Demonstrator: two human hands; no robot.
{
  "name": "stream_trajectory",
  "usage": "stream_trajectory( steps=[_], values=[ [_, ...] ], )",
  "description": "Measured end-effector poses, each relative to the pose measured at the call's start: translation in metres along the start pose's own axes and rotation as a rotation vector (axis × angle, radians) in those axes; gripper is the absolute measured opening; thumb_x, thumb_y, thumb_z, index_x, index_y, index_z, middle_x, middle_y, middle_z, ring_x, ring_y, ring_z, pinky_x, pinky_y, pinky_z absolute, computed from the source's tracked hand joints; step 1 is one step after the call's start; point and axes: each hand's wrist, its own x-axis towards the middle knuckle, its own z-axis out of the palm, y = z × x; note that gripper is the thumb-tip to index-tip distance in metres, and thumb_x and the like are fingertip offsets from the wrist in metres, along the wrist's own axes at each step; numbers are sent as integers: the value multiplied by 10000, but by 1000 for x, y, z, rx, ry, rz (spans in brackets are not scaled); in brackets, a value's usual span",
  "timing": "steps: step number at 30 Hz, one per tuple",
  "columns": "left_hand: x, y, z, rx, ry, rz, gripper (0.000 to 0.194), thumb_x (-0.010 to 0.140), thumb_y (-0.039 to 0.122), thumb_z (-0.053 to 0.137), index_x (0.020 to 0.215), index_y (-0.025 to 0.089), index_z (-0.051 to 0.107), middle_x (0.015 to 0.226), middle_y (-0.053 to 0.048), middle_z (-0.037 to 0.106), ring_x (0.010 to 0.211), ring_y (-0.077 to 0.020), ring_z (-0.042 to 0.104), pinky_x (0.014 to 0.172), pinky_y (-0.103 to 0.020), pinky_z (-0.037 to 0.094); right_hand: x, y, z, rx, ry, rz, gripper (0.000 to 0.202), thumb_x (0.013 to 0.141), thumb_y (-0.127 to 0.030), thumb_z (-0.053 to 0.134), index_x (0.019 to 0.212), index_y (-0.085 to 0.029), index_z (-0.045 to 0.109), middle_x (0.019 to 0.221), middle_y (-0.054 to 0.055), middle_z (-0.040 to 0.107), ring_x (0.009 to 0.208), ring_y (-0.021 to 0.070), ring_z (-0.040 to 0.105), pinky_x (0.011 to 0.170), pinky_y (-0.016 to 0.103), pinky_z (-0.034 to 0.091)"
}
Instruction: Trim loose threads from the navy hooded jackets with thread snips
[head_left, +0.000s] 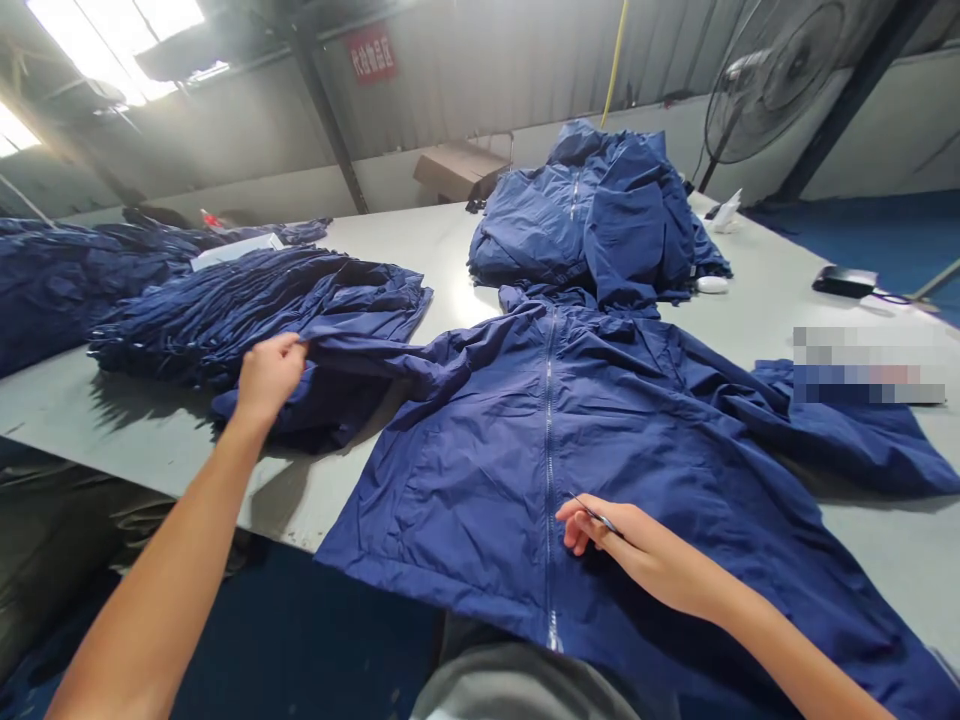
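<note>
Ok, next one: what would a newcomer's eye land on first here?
Probably the navy jacket spread over the near part of the table, its zip running down the middle. The left hand grips the end of a sleeve, while the right hand holds a small pointed tool over the front. Behind rises a heap of blue garments.

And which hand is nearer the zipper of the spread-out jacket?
Right. The right hand, holding a thin pointed tool, is just beside the zipper, over the jacket. The left hand is farther off to the left, gripping a sleeve.
</note>
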Motion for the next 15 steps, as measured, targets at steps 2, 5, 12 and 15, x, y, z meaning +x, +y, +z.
stream_trajectory(
  steps=[2,5,12,15],
  values=[
    [31,17,-19,18,136,-59,253,880,207,437,678,131,571,443,71,486,423,-60,404,525,-186,324,3,6,4,42,45,0,442,1010,-529,318,1061,-189,596,899,62,672,819,187,637,818,345,505],
    [61,72,-33,48,356,4,335,929,254,408,836,31,639,510,83,514,415,-8,443,608,-158,372,8,14,10,89,120,0,468,1001,-556,326,1067,-179,595,852,53,654,710,160,605,704,311,501],
    [16,219,8,-108,81,388,287,923,273,507,776,104,687,513,54,567,470,-70,562,595,-213,392,9,20,7,312,353,24,535,913,-654,464,1048,-161,623,759,17,569,548,107,480,522,260,399],
    [7,212,29,-489,-91,294,339,945,220,476,628,148,569,456,61,533,384,-59,482,489,-208,378,6,25,0,298,565,83,557,868,-683,515,1037,-171,653,615,-43,414,481,87,326,450,242,280]
  ],
)
